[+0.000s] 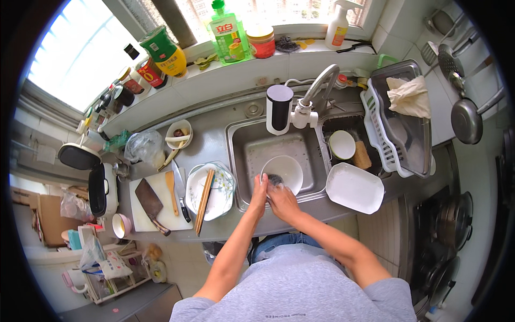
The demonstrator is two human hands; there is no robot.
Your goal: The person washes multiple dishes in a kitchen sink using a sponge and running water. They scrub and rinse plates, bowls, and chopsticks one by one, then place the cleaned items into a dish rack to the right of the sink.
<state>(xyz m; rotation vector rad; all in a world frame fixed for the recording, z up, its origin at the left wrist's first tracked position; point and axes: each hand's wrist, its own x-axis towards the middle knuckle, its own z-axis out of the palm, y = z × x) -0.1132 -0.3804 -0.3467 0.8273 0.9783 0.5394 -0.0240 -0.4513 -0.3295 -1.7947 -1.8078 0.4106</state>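
Note:
Over the front part of the steel sink a white bowl is tilted between my two hands. My left hand grips its left rim, fingers pointing away from me. Inside the bowl, my right hand presses on a dark, shiny scouring pad, which the fingers partly cover. The bowl's near side is hidden behind the hands. Left of the sink sits a stack of white floral plates with wooden chopsticks across it. A white rectangular dish rests at the sink's right front edge.
A faucet with a white water filter rises behind the sink. In the right basin are a small bowl and a sponge. A cleaver and a black-handled knife lie on the cutting board. A dish rack stands right.

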